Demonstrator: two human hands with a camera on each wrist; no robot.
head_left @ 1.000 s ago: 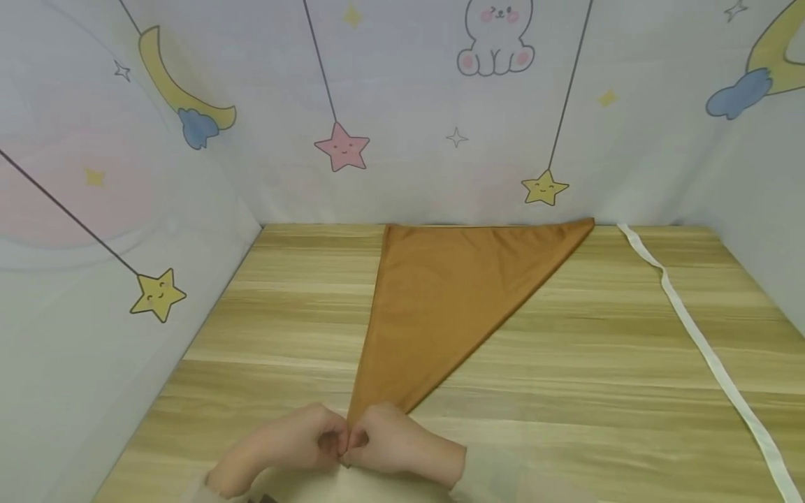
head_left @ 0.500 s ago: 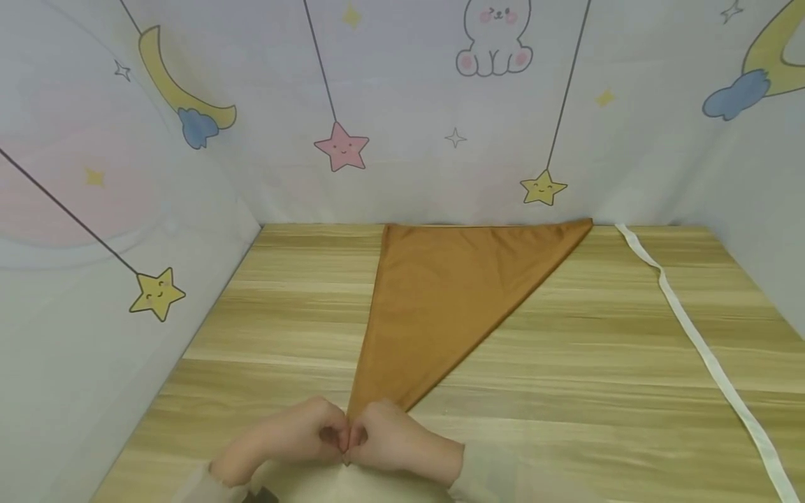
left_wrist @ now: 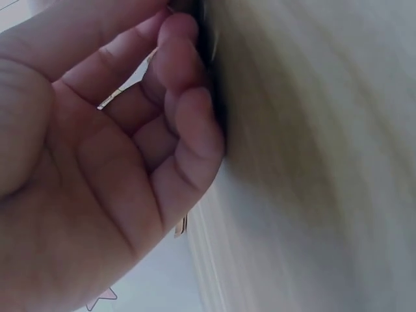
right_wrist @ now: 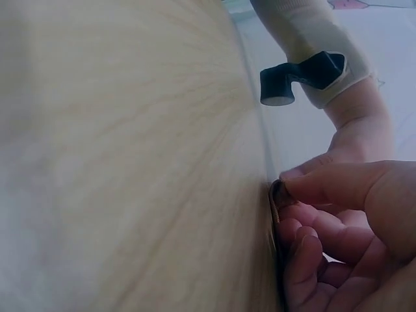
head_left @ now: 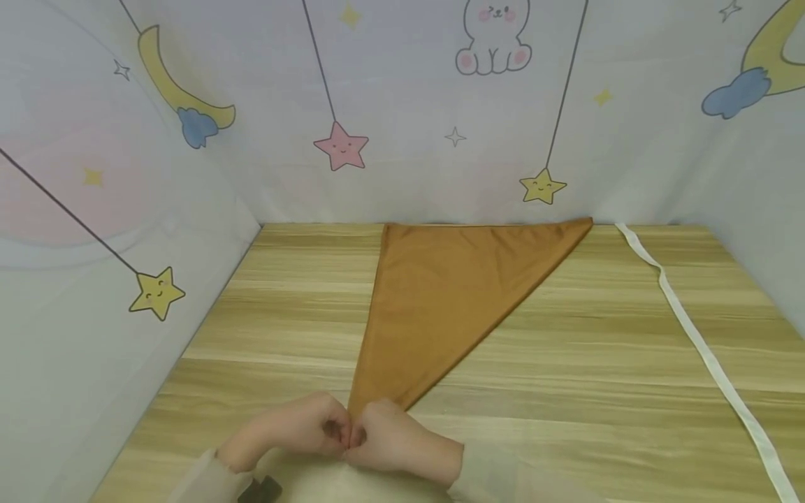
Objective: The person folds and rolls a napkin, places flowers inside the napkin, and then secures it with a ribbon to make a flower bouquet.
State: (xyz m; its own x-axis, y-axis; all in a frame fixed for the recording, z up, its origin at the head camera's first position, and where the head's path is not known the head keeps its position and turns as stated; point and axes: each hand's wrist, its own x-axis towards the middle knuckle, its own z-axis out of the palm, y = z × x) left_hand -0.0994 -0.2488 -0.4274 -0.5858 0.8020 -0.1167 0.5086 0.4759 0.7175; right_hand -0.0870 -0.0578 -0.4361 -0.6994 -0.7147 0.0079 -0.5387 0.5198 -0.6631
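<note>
A brown cloth [head_left: 440,300], folded into a triangle, lies flat on the wooden table with its narrow corner toward me. At that near corner my left hand [head_left: 311,423] and right hand [head_left: 393,436] meet, thumbs and fingers pinching the tip from either side. The right wrist view has my right thumb and index finger holding a small dark edge of the cloth [right_wrist: 279,195] just off the tabletop. Curled fingers of my left hand [left_wrist: 123,149] rest against the table in the left wrist view; the pinched fabric is mostly hidden there.
Along the right side of the table [head_left: 578,349] runs a long white strip [head_left: 704,349], twisted near its far end. A pale curtain [head_left: 402,105] printed with stars and moons encloses the back and sides. A black wrist mount [head_left: 260,489] sits on my left sleeve.
Both hands stay at the near corner, with the left hand and forearm shifted slightly up and right. The corner tip that poked out below the fingers is now covered. The cloth lies as before.
</note>
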